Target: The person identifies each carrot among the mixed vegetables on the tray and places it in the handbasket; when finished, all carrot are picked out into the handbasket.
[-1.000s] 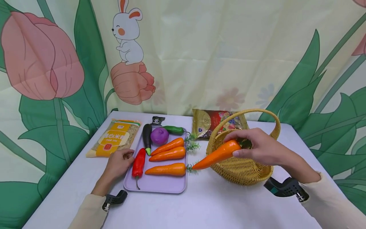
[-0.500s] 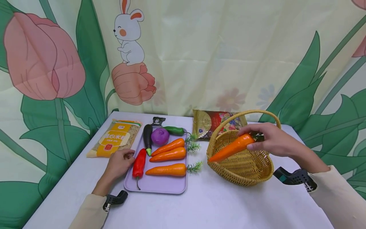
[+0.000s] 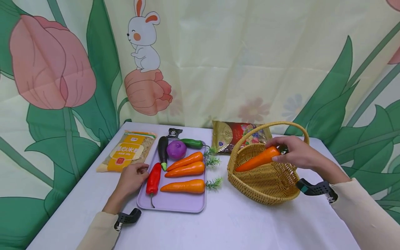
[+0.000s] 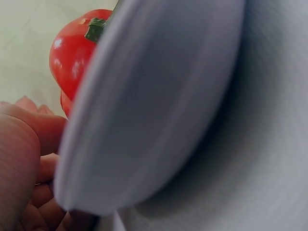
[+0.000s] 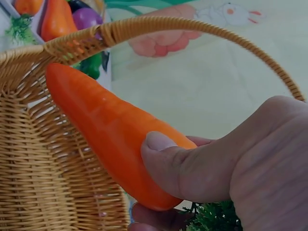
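Observation:
My right hand point(image 3: 295, 152) holds an orange carrot point(image 5: 106, 130) by its thick top, thumb across it in the right wrist view. The carrot's tip points left, inside the opening of a wicker basket point(image 3: 264, 199) with an arched handle. At the left edge of a lilac tray point(image 3: 175, 205), my left hand point(image 3: 132, 178) grips the rim with curled fingers. Its fingertips are partly hidden behind the tray in the left wrist view. Close to those fingers lies a red pepper point(image 3: 153, 178). Three more carrots point(image 3: 182, 186), a purple onion point(image 3: 176, 150), an eggplant point(image 3: 162, 151) and a green pepper point(image 3: 191, 143) share the tray.
A yellow bag of grain point(image 3: 128, 152) lies left of the tray. Behind the basket is a gold and red package point(image 3: 237, 137), and a small black packet point(image 3: 174, 133) sits near the table's back edge. A printed curtain point(image 3: 200, 69) hangs behind the table.
My right hand has carried the carrot rightward, from in front of the basket's left rim to over and down into its opening. The left hand stays at the tray.

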### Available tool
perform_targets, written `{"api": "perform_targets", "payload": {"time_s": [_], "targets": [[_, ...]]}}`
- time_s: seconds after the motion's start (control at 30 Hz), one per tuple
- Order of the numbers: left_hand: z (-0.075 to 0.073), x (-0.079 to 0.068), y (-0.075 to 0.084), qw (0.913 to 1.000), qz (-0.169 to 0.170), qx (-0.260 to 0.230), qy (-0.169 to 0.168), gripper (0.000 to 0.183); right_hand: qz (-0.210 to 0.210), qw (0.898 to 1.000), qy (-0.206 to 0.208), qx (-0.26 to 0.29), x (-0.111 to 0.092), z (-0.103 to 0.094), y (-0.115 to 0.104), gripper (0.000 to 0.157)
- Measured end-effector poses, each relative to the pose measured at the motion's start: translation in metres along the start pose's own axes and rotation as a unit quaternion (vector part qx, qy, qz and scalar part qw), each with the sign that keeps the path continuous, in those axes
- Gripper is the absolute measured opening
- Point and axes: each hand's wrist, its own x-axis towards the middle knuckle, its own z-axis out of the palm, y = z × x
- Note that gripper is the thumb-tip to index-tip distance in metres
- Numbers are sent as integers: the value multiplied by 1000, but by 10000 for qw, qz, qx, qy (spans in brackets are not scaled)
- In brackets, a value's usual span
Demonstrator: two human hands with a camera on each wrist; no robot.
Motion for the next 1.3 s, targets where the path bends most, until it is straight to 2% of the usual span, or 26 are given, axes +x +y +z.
{"api": "perform_targets", "payload": {"time_s": [0.33, 0.57, 0.67, 0.77, 1.0, 1.1, 1.3], "targets": [[-1, -2, 1, 10000, -35, -23, 19, 39, 271, 9993, -262, 70, 19, 16, 6, 37], [-1, 0, 2, 10000, -28, -49, 39, 38, 655, 9953, -565, 445, 33, 29, 12, 37], [-1, 0, 2, 10000, -15, -56, 49, 37, 795, 9930, -549, 686, 37, 35, 18, 38], [0, 0, 3, 10000, -6, -39, 49, 37, 880, 9925, -361, 766, 40, 41, 24, 40], [0, 0, 4, 9999, -75, -72, 49, 38, 959, 9951, 89, 245, 48, 57, 29, 56], [0, 0, 4, 9999, -57, -57, 72, 38, 864, 9960, 207, 21, 52, 63, 30, 58], [1, -1, 2, 9999, -129, -33, 74, 38, 662, 9962, 159, -550, 57, 73, 35, 58]]}}
